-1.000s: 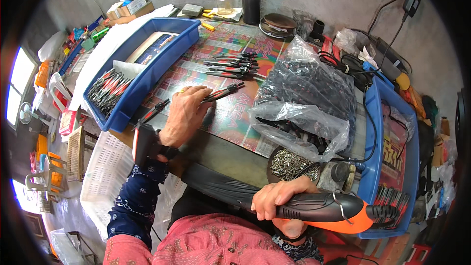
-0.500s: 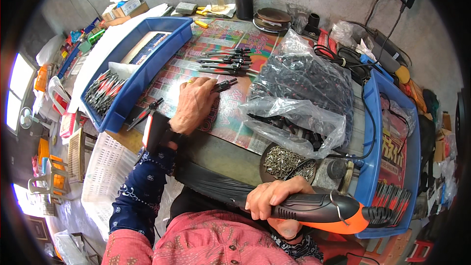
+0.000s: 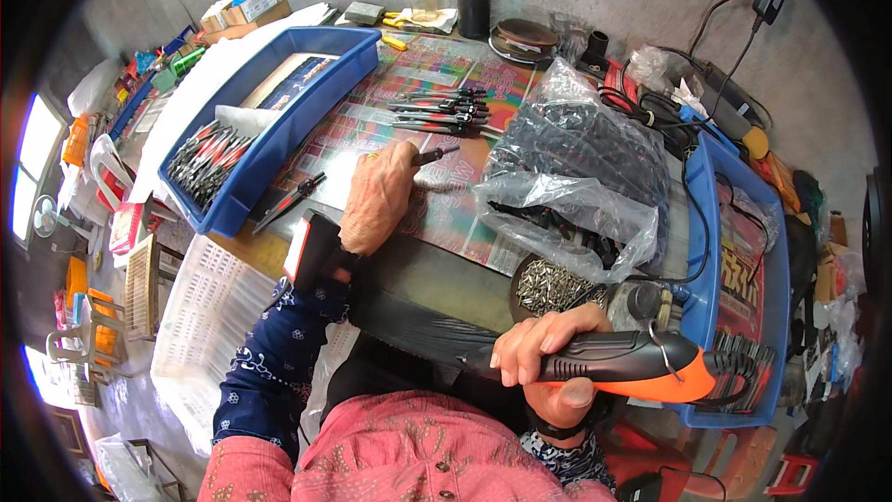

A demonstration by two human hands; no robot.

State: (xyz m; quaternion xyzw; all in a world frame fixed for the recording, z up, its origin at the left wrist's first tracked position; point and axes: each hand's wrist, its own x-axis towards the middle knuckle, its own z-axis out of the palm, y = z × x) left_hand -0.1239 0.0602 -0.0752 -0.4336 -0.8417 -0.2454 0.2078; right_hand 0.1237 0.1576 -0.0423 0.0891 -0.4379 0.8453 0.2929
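Note:
My left hand (image 3: pixel 376 195) lies palm down on the colourful mat (image 3: pixel 400 93), fingers curled over a black-and-red hand tool (image 3: pixel 435 155) whose tip sticks out past them. A similar tool (image 3: pixel 290 200) lies just left of the wrist. Farther back, several more of these tools (image 3: pixel 441 112) lie in a row. My right hand (image 3: pixel 548 363) is near my chest, gripping an orange-and-black power screwdriver (image 3: pixel 650 367) that points right. A dark bowl of small screws (image 3: pixel 553 284) sits just above it.
A long blue tray (image 3: pixel 279 135) at the left holds several red-handled tools. A clear plastic bag of black parts (image 3: pixel 581 167) fills the middle right. Another blue tray (image 3: pixel 715 288) stands at the right, with cables behind it. A white plastic basket (image 3: pixel 200 316) hangs off the table's left edge.
My left hand has slid slightly forward and right over the tool, so less of the tool shows past the fingers. The right hand has kept hold of the screwdriver in the same place.

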